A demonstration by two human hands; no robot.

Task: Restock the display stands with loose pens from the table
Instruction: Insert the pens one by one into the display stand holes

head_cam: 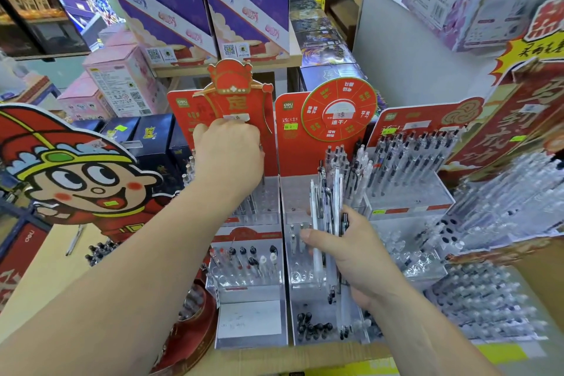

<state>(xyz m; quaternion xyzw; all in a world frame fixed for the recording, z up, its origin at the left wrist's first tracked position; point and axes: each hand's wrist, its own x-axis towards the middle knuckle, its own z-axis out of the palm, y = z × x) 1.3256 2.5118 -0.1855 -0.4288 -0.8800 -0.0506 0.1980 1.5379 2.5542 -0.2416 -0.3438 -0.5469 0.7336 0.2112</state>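
- The table [45, 278], a tan surface, carries a row of clear tiered pen stands with red backboards: the left stand [250, 290], the middle stand [300, 281] and the right stand [409, 201].
- The purple boxes [198, 3] sit on a shelf behind and above the stands.
- A cartoon cutout [70, 174] in a red hat stands at the left, beside the left stand.
- The left forearm [137, 268] stretches diagonally from the lower left up to the back of the left stand.
- The right forearm [427, 330] comes in from the lower right, its wrist bent up over the middle stand.
- The left hand [229, 152] is at the top tier of the left stand, against the red backboard. Its back faces the camera and its fingers curl away out of sight, so I cannot tell whether it holds anything.
- The right hand [345, 250] is wrapped around a bundle of pens [328, 207], thumb across the front. The pens stand upright, fanning above the fist in front of the middle stand.
- The right stand's upper tiers are packed with pens. The left stand's lower tier has a few, with many holes bare.
- Loose pens [97, 252] lie in a small cluster on the table under the cutout, with a single pen [73, 239] just to their left.
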